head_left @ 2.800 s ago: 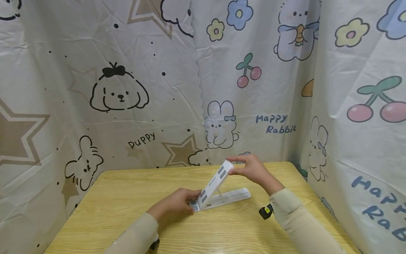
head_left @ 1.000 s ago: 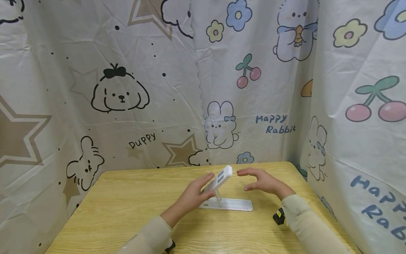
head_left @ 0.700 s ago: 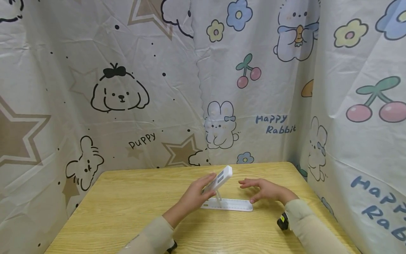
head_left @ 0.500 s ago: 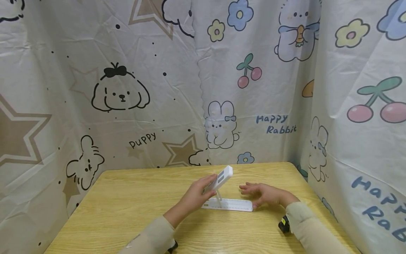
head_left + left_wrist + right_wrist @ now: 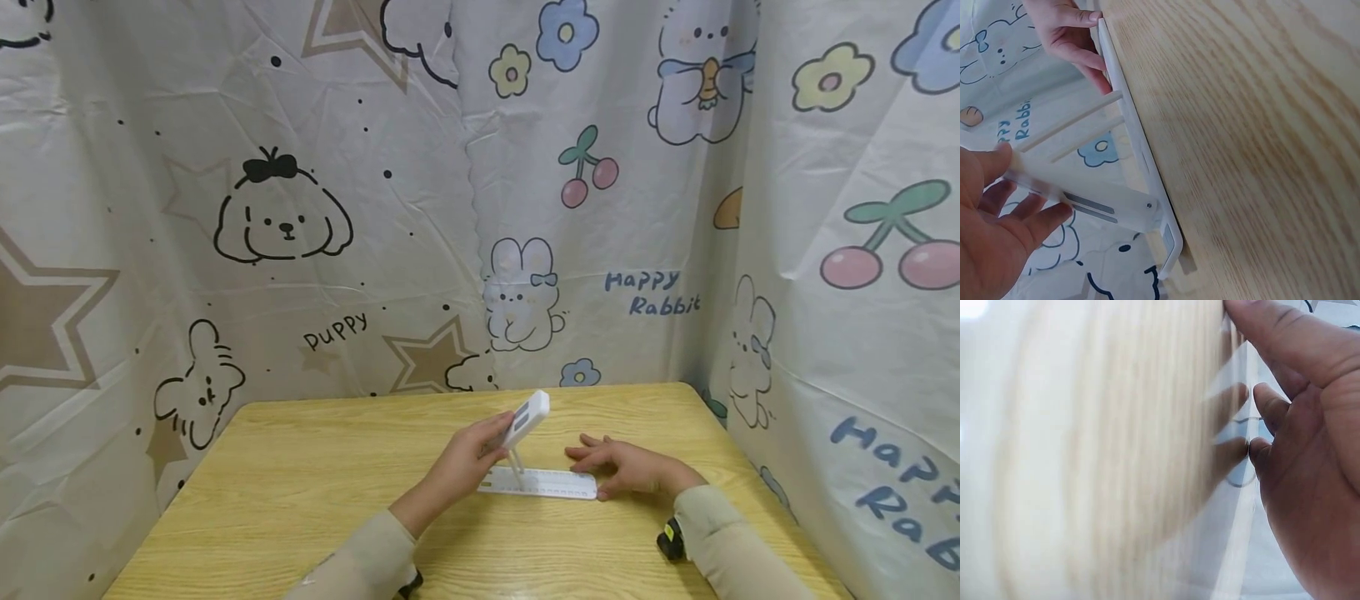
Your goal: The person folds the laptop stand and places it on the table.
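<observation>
Yellow wood-grain table (image 5: 315,467), one — far corners rounded, at ten and two o'clock. On it: white stand base (image 5: 553,482), lying flat — near centre, lengthwise nine to three o'clock.

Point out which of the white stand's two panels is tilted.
The upper panel, held by the left hand; the other, the base, lies flat on the table.

Beige sleeves (image 5: 723,533), black wrist cameras (image 5: 672,547)

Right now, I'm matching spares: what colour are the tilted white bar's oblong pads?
Grey oblong pads, clearest in the left wrist view.
</observation>
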{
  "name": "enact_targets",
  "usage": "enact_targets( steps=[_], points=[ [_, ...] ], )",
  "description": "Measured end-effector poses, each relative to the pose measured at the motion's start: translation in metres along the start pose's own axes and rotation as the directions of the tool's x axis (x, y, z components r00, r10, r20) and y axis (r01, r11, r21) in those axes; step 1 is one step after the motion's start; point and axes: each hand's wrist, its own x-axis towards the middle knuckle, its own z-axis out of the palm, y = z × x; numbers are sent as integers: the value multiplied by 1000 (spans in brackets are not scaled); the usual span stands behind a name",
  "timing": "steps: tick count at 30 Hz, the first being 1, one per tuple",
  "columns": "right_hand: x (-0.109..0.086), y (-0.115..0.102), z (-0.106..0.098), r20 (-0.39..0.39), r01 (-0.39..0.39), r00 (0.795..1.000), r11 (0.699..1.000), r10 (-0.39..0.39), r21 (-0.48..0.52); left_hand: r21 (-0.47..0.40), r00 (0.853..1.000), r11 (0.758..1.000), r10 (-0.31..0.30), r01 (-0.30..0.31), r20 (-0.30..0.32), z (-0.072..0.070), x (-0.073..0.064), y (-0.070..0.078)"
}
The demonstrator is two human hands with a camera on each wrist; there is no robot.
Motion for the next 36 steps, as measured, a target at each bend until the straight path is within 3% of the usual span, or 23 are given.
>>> enact_targets(
  steps=[10,21,24,29,36],
  points=[
    [-5,-10,11,-29,-27,999,997,29,68,-29,998,998,54,-53,31,-5,4,-10],
    [-5,-32,35,-31,15,999,1000,-15,7,-151,983,987,75,-49,169,-26,6,-34],
    [-7,-36,37,-19,23,1000,999,-24,-40,-184,981,982,84,-51,173,-27,4,-35],
    [-4,-37,31,22,29,999,996,-27,-88,-213,985,977,65,-30,157,-25,-2,-33],
    [4,-39,26,89,1,996,1000,2,-27,-124,992,991,-35,50,118,-23,-13,-33]
  ],
)
